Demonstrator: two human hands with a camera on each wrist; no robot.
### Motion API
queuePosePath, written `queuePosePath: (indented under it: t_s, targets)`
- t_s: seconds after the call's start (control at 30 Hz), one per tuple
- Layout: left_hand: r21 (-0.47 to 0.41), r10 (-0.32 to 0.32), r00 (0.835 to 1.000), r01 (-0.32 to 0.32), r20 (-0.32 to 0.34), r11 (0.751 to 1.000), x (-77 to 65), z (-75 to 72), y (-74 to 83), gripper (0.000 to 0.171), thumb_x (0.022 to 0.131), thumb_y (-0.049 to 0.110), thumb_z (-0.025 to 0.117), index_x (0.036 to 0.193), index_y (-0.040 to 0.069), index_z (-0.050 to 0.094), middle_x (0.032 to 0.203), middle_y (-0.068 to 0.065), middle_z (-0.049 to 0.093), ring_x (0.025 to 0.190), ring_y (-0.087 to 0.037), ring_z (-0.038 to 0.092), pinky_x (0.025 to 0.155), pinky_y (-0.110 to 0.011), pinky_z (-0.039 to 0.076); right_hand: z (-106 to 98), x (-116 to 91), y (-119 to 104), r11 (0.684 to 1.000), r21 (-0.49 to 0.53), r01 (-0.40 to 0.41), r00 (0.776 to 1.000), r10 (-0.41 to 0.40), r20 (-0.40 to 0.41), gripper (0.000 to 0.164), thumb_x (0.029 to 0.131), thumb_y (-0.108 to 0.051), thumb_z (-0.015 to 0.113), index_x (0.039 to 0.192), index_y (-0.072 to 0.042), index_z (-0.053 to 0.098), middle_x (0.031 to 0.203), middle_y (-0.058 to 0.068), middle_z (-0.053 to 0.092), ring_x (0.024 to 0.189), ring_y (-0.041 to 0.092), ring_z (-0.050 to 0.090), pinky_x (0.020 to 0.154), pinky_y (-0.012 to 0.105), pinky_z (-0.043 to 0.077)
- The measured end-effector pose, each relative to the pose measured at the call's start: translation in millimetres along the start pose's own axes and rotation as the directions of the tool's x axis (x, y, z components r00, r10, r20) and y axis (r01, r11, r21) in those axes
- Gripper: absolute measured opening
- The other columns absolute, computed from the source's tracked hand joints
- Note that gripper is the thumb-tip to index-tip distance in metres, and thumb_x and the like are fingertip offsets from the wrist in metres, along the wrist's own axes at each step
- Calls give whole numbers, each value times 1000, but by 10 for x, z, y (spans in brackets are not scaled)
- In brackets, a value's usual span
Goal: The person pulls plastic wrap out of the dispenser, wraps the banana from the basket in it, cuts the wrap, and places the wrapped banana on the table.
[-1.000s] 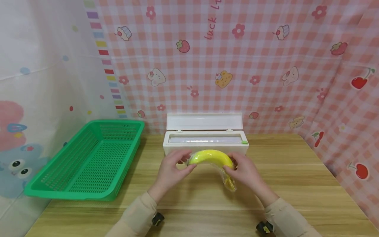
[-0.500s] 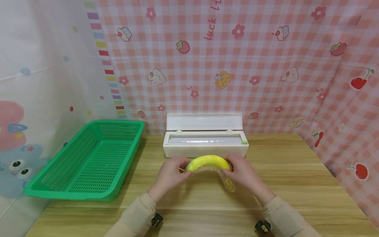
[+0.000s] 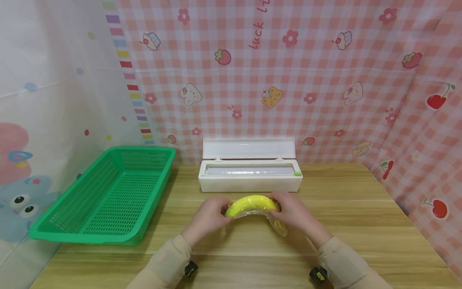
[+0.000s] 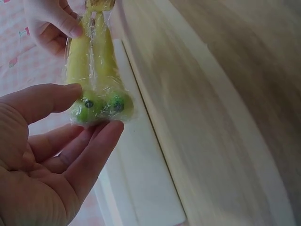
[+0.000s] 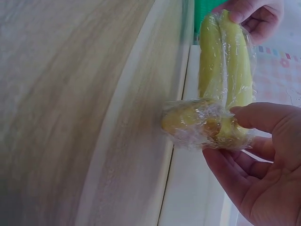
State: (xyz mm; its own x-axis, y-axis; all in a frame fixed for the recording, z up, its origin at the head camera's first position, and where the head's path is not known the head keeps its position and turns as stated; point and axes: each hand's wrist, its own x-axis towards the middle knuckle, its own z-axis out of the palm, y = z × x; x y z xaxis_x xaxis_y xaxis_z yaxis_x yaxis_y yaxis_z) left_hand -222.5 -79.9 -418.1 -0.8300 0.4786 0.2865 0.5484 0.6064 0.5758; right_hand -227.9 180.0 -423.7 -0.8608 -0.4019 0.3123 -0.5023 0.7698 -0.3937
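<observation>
A bunch of two yellow bananas, wrapped in clear cling film, is held by both hands above the table. My left hand grips the green-tipped end between thumb and fingers. At the stem end, my right hand pinches the wrapped fruit. Film is bunched around the stem, which hangs down beside the right hand. In the left wrist view, the two green tips lie side by side under tight film. Behind the bananas stands a white cling film dispenser, its lid raised.
A green perforated basket stands on the left of the wooden table. A small green slider sits at the dispenser's right end. Checked cloth hangs close behind the table, with more cloth at both sides.
Both hands have lowered the wrapped bananas and brought them nearer to me, so the dispenser's front now shows. The grip at both ends stays. Basket and dispenser have not moved.
</observation>
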Motion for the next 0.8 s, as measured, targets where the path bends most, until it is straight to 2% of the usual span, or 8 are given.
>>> queuePosePath:
  t_s: [0.17,0.3,0.4,0.5,0.63,0.8]
  targets:
    - [26,-11,1000,10,25,1000,-14,7,-21,29,68,5,75,96,3,67,70,1,61,62,-11,54,58,-23,45,29,20,16,1000,11,25,999,-25,30,34,72,-12,75,105,-8,65,81,-6,54,73,10,46,63,27,42]
    - [63,-27,998,24,49,998,-19,11,-51,28,67,7,76,94,5,67,68,3,59,60,-8,49,56,-23,43,40,27,22,998,60,36,998,-39,46,33,72,-11,75,104,-9,65,79,-7,54,71,10,47,62,25,42]
    - [67,-51,996,47,68,997,-17,16,-74,30,67,8,76,95,4,66,71,2,60,62,-9,51,58,-23,44,44,23,36,994,95,45,997,-51,62,33,73,-10,74,104,-10,64,80,-8,55,71,10,49,61,24,43]
    - [59,-66,994,61,81,996,-14,18,-90,31,67,8,76,96,3,66,73,1,61,64,-10,53,59,-23,45,45,19,59,989,138,54,994,-66,84,28,77,-11,72,104,-10,64,82,-7,58,73,10,52,63,25,45]
    - [53,-70,993,66,90,996,-11,13,-96,31,67,8,76,95,2,66,73,1,62,63,-8,53,59,-23,45,41,17,100,979,198,55,991,-77,106,17,87,-9,61,104,-11,63,89,-5,62,80,11,57,72,28,50]
    - [56,-83,992,78,98,995,-8,11,-95,31,67,10,76,96,3,66,72,2,62,62,-6,51,59,-23,45,25,10,129,969,241,60,989,-90,115,21,89,-2,54,108,-7,64,97,1,65,87,14,60,79,32,51]
